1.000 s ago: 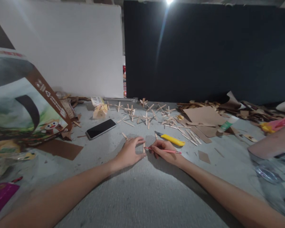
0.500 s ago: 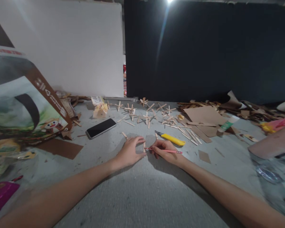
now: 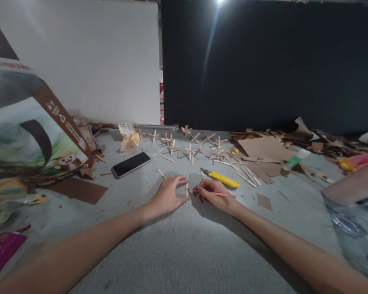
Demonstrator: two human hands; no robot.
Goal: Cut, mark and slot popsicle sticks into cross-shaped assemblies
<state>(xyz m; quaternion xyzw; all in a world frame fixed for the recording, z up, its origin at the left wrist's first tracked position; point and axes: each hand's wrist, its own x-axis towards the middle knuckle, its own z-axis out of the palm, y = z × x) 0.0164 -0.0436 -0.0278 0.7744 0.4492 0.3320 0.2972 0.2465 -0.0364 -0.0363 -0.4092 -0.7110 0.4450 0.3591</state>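
Note:
Between the thumb and fingertips of my left hand (image 3: 168, 194) a short flat wooden stick (image 3: 187, 189) is held upright from my view, against the grey tabletop. My right hand (image 3: 214, 193) is closed round a pink pencil (image 3: 222, 194), its tip touching or very close to the stick's right side. Just beyond my right hand lies a yellow utility knife (image 3: 223, 179) with its blade out to the left. A loose stick (image 3: 161, 174) is behind my left hand, and another pokes out by the knife blade.
Crossed wooden stick pieces (image 3: 190, 150) spread along the back. A black phone (image 3: 131, 165) lies left, near a large printed bag (image 3: 27, 134). To the right are cardboard sheets (image 3: 265, 149), a glue stick (image 3: 296, 159) and a pinkish cylinder (image 3: 351, 184). A purple object (image 3: 9, 251) sits front left.
Both hands keep almost the same place and hold. The pencil tip shows only a very slight shift by the stick; the whole view has moved a touch.

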